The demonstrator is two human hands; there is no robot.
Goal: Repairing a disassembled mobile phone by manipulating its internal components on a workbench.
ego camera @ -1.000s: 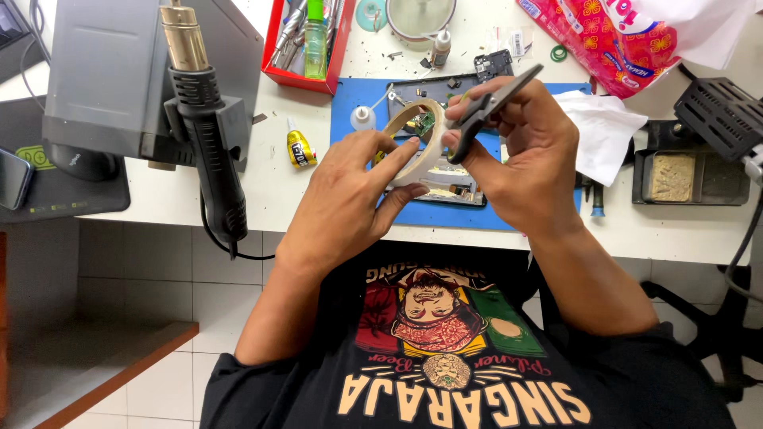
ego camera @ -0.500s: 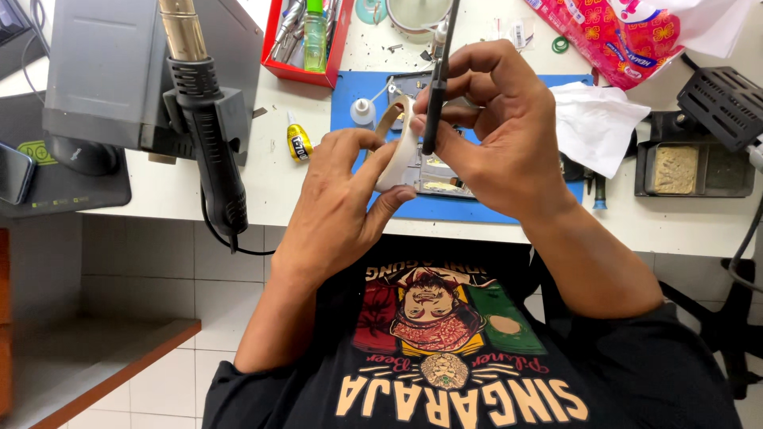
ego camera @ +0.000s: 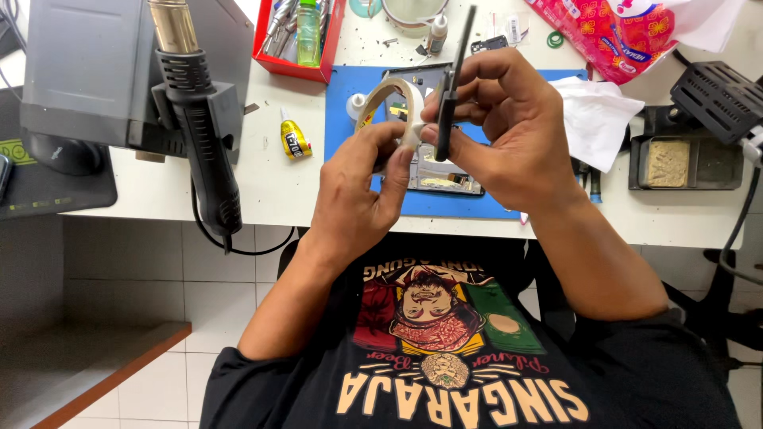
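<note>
Cream-coloured tape roll (ego camera: 389, 103) is gripped in the left hand (ego camera: 354, 195), held above the blue mat (ego camera: 342, 135) with thumb and fingers closed on its lower rim; the free end appears to be drawn out toward 3 o'clock, presumably so it can be cut. Black scissors (ego camera: 455, 79) are clasped in the right hand (ego camera: 509, 131), blades pointing to 12 o'clock, set just beside the tape end. Whether the blades are closed on the tape cannot be told.

Under the hands, on the mat, an opened phone (ego camera: 433, 171) is lying, partly hidden by both hands. At 9 o'clock a hot-air gun (ego camera: 199, 127) is hung on its grey station (ego camera: 79, 71). A small yellow glue tube (ego camera: 294, 141) is noted on the counter (ego camera: 270, 191) beside the mat. At 11 o'clock a red tray (ego camera: 326, 48) of tools is seen; at 3 o'clock a white cloth (ego camera: 596, 119) and a black tray (ego camera: 683, 163).
</note>
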